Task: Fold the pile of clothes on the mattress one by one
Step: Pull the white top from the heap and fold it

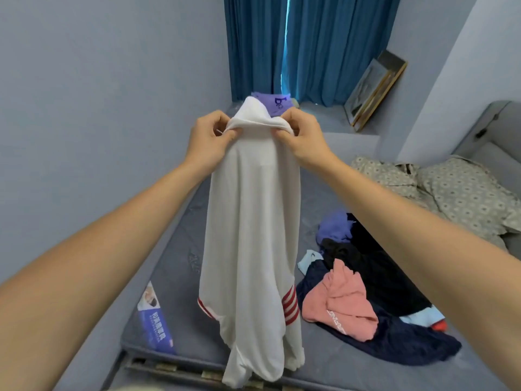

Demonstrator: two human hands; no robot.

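A white garment (251, 235) with red stripes near its lower part hangs in the air over the grey mattress (174, 255). My left hand (210, 136) pinches its top edge on the left and my right hand (300, 134) pinches it on the right, both held out in front of me. A pile of clothes (366, 286) lies on the mattress to the right: a pink top, dark navy and black pieces, a purple piece and light blue ones. A folded purple garment (275, 101) lies at the far end of the mattress, partly hidden by the white one.
A blue label (153, 317) sits on the mattress near its front left corner. Patterned pillows (439, 190) lie at the right by a grey headboard. Blue curtains (310, 43) hang at the back, with a framed picture (375, 88) leaning on the wall. The left wall runs close along the mattress.
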